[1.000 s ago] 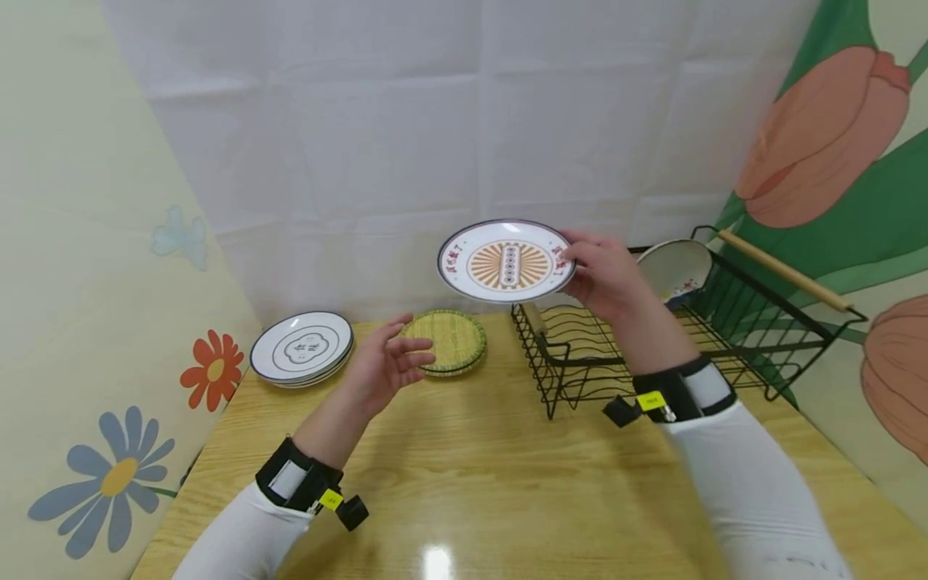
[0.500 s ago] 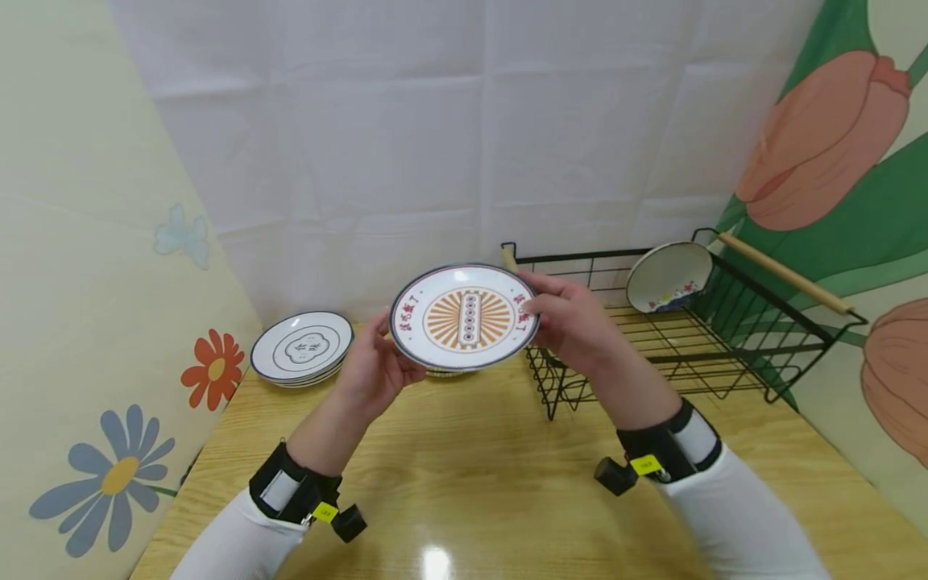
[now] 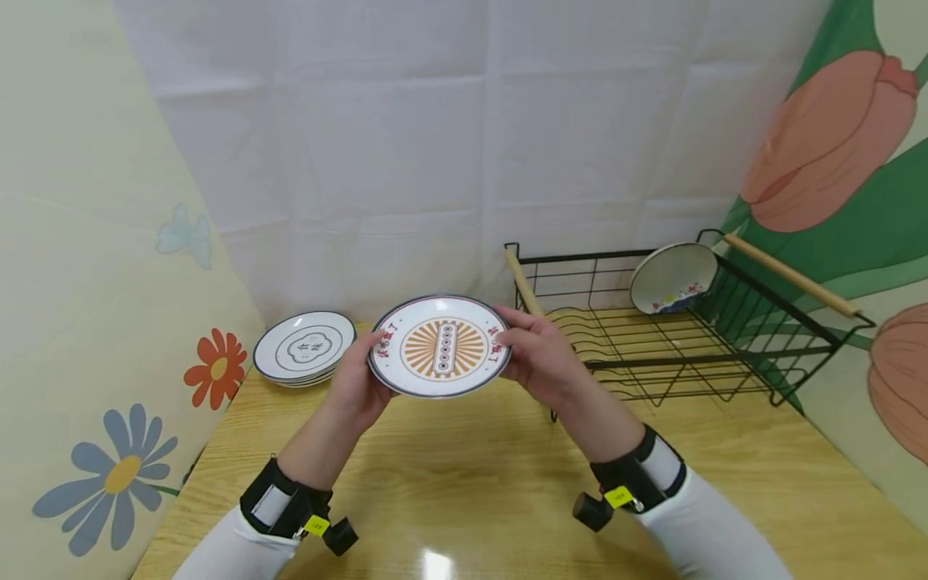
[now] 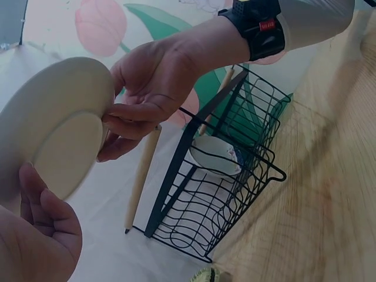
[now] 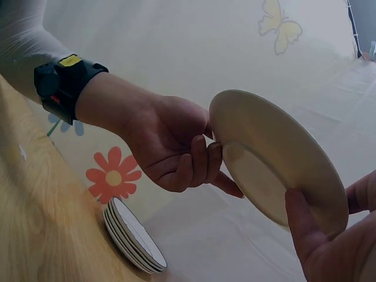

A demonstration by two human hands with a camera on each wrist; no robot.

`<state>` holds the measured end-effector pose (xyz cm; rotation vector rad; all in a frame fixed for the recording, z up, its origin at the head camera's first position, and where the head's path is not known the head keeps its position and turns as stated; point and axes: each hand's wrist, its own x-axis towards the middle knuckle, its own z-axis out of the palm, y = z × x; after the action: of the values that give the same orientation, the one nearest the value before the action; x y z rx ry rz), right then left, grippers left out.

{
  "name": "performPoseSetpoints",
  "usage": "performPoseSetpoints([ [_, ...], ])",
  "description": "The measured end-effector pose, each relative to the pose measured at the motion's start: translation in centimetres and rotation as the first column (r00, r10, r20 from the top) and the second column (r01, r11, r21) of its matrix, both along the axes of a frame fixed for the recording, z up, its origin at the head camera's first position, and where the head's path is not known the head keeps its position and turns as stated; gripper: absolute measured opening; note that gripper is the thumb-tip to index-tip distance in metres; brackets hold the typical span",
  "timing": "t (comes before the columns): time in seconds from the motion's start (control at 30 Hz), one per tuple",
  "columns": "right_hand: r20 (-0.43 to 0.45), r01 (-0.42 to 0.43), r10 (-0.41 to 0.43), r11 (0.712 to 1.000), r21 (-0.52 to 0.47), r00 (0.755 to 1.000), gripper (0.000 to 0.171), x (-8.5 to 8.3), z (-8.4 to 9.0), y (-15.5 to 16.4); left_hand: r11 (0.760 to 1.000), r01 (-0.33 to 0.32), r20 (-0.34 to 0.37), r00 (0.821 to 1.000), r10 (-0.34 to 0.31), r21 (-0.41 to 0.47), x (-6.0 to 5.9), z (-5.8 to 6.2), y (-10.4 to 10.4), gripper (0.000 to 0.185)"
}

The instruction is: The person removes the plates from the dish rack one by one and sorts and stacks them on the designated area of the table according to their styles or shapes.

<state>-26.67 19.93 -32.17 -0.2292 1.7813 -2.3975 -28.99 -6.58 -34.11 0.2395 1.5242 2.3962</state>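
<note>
A white plate (image 3: 391, 366) with a dark blue rim, an orange sunburst and red characters is held up above the table, its face toward the head camera. My left hand (image 3: 357, 385) pinches its left edge, thumb over the rim and fingers underneath. On the opposite edge my right hand (image 3: 542, 359) grips it, thumb on top. The plain cream underside (image 4: 64, 141) shows in the left wrist view, and the right wrist view shows the same underside (image 5: 258, 176) with fingertips of both hands against it.
A stack of white plates (image 3: 304, 348) stands at the back left of the wooden table (image 3: 449, 475). To the right is a black wire dish rack (image 3: 674, 354) with wooden handles, a white flowered dish (image 3: 670, 278) leaning inside. The yellow-green woven mat (image 4: 205, 275) peeks in at the left wrist view's bottom edge.
The right hand has brought the plate left and down, away from the rack. The left hand, free one second ago, has taken hold of the plate's left edge.
</note>
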Motion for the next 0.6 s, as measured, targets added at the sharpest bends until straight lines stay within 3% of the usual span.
performPoseSetpoints([
  [0.13,0.015,0.002,-0.002,1.000,-0.008,1.000,0.057,-0.5,-0.6,-0.6,1.000,0.003,-0.005,1.000,-0.003,-0.017,-0.3,-0.4,-0.4,0.054],
  [0.37,0.088,0.084,-0.080,0.996,-0.042,0.993,0.055,-1.9,-1.8,-1.7,0.996,-0.028,-0.027,0.999,0.026,-0.085,-1.0,-1.1,-1.0,0.048],
  [0.6,0.159,0.211,-0.199,0.975,-0.069,0.967,0.057,-4.2,-3.2,-2.7,0.992,-0.071,-0.007,0.997,0.071,-0.104,-3.0,-1.9,-1.1,0.035],
])
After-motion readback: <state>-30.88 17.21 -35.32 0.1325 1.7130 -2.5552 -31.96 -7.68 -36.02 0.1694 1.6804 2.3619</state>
